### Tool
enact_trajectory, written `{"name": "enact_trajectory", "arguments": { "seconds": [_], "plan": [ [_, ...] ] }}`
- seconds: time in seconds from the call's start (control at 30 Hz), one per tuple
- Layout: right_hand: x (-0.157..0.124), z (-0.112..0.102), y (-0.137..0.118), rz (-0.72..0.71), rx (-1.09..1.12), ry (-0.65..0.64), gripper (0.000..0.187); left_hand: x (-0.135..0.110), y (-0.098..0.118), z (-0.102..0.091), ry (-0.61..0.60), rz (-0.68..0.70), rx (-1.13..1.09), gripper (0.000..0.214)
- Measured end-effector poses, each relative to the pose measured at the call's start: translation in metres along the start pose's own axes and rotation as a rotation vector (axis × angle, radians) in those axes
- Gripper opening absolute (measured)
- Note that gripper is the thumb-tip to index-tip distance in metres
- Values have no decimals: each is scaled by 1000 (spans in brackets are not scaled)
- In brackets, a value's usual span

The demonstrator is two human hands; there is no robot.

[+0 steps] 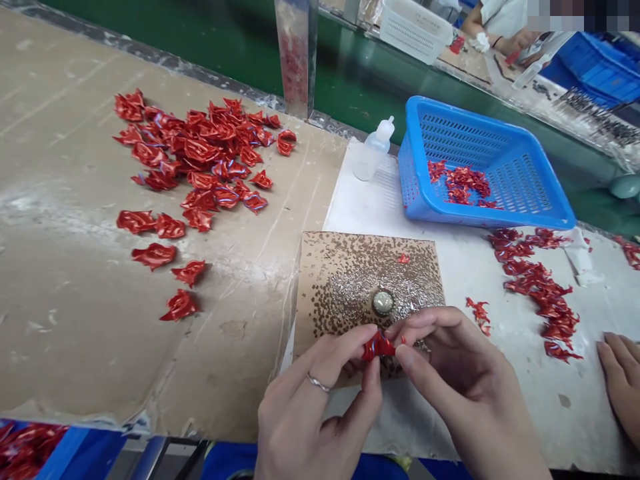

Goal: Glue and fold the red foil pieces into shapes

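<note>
In front of me, over the lower edge of a spotted brown board (313, 263), my left hand (317, 400) pinches a crumpled, shiny red piece (379, 346) with a blue-violet streak. The thumb and fingertips of my right hand (470, 380) close at its right end, where a bit of red shows between them. Whether that bit is separate, I cannot tell. Wet-looking dark dots cover much of the board. A round pale blob in a dark ring (383, 302) sits there, with a small red scrap (403, 259) above it.
Many folded red pieces (200, 143) lie heaped on the left of the table. A clear squeeze bottle (373, 150) stands beside a blue basket (485, 213) holding red scraps. More red pieces (537, 287) lie to the right, near another person's hand (620, 373).
</note>
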State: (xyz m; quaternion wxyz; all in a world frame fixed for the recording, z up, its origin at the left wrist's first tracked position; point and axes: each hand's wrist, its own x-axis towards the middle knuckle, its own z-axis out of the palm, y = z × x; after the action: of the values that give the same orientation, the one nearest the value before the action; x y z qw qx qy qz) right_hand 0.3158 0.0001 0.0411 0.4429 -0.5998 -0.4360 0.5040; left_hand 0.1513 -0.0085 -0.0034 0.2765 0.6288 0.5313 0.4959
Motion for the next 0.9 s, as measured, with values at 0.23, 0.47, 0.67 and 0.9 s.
{"name": "enact_trajectory", "arguments": {
  "seconds": [0.23,0.47,0.67,0.9],
  "plan": [
    [3,-4,5,-46,-53,-50,14,-2,3,3,8,-5,23,36],
    [-7,14,-1,45,-6,107,6,-2,8,3,31,30,58,29],
    [-1,6,1,46,-20,22,11,3,4,2,7,135,19,35],
    [11,-13,5,-192,-204,110,12,18,-9,-6,-154,302,94,32]
  ]
}}
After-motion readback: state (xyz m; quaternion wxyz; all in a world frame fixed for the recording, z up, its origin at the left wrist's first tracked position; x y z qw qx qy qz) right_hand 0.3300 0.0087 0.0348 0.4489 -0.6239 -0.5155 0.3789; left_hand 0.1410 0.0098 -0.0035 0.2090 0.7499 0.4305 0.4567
